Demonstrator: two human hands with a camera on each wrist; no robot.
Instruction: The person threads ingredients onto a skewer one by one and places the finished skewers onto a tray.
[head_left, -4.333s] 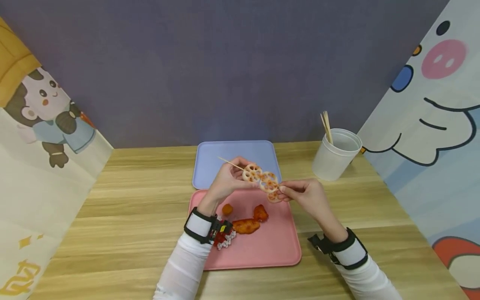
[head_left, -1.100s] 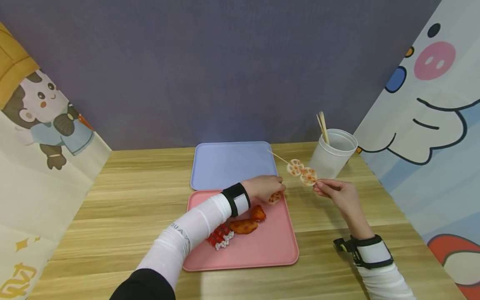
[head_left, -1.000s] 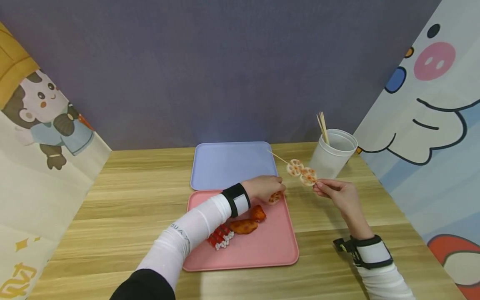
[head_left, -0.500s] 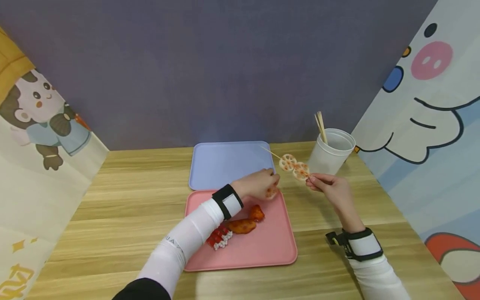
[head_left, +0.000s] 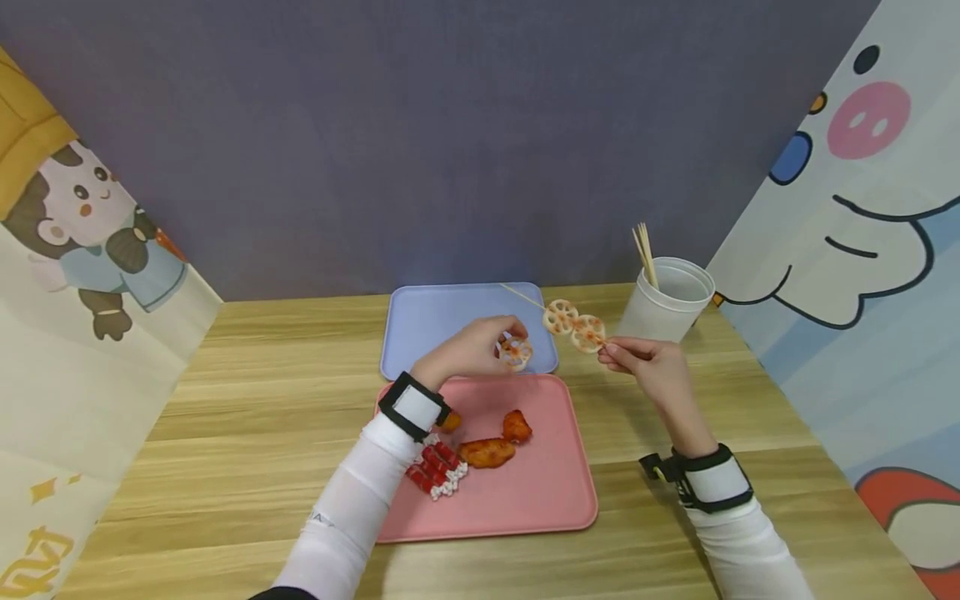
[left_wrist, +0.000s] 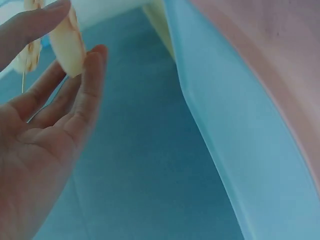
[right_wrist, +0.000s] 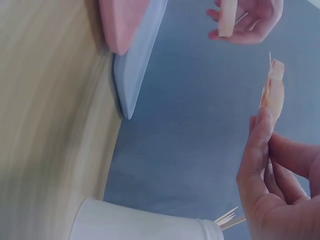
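Observation:
My left hand (head_left: 472,348) pinches a round lotus root slice (head_left: 516,353) between thumb and fingers, over the front part of the blue tray (head_left: 420,321). In the left wrist view the slice (left_wrist: 67,47) stands on edge between thumb and fingertips. To the right, my right hand (head_left: 654,371) pinches the lower end of a bamboo skewer (head_left: 523,295). Two lotus root slices (head_left: 588,333) are threaded on it, and its bare end points up and left. In the right wrist view the threaded slices (right_wrist: 273,95) rise above my right fingertips, apart from the left hand's slice.
The pink tray (head_left: 525,508) lies in front of the blue one. On it are a glazed wing-shaped piece (head_left: 487,452), a reddish chunk (head_left: 517,426), red-and-white rolls (head_left: 438,468) and a partly hidden orange piece (head_left: 450,422). A white cup (head_left: 660,312) with several skewers stands back right.
My left hand has lifted the loose lotus root slice off the pink tray's back right corner and moved it left and up. My right hand has brought the skewer slightly left.

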